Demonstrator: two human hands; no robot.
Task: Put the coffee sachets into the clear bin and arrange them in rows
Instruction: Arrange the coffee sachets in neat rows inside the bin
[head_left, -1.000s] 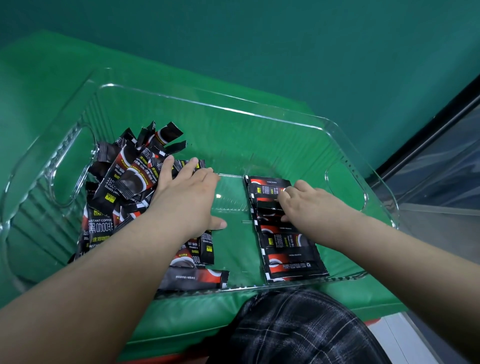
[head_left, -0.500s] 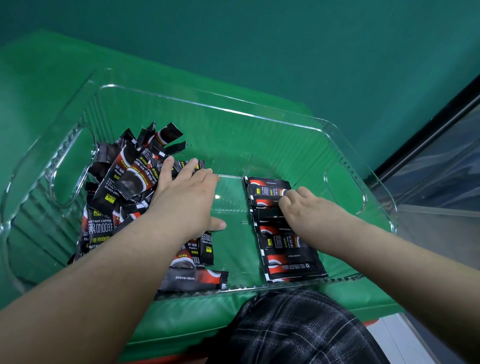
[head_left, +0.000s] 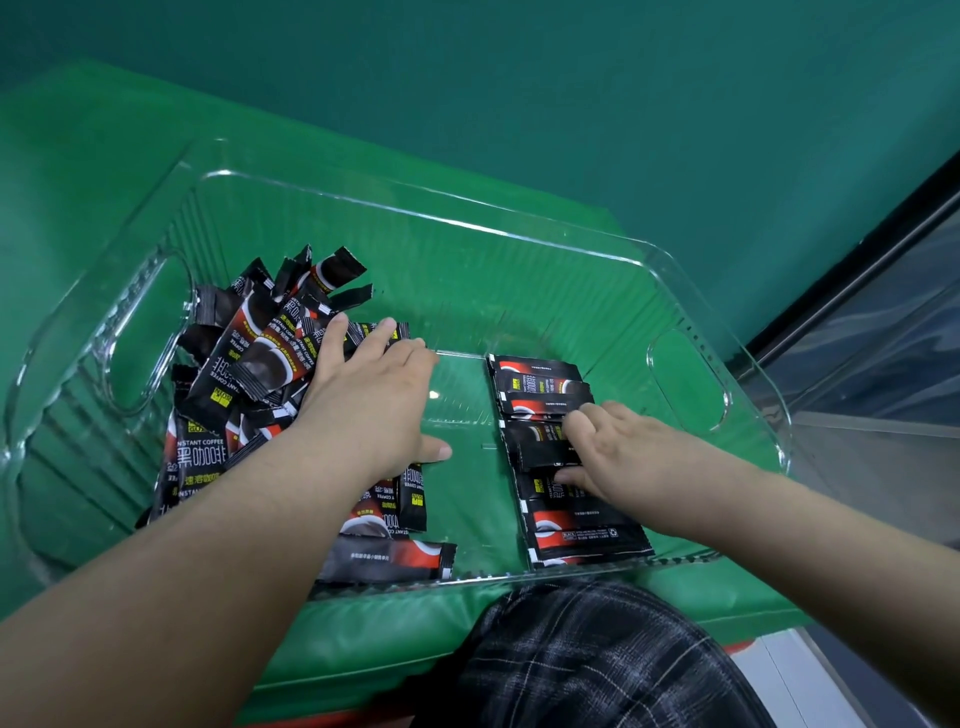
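A clear plastic bin (head_left: 467, 223) with handle cut-outs sits on a green padded surface. Inside on the left lies a loose pile of black-and-red coffee sachets (head_left: 249, 364). My left hand (head_left: 369, 400) rests flat on that pile, fingers straight and spread. At the bin's right, a row of sachets (head_left: 576, 530) lies overlapping, running from far to near. My right hand (head_left: 623, 457) is on the middle of this row, pinching one dark sachet (head_left: 543, 452) between curled fingers above and thumb below.
The green surface (head_left: 130, 171) extends left and behind the bin, against a teal wall (head_left: 571, 78). A dark glass panel (head_left: 883, 364) stands at the right. My plaid-clothed lap (head_left: 597, 665) is below the bin's near edge.
My right hand has slid a little toward me along the row and its thumb has come under a sachet. My left hand stays on the pile.
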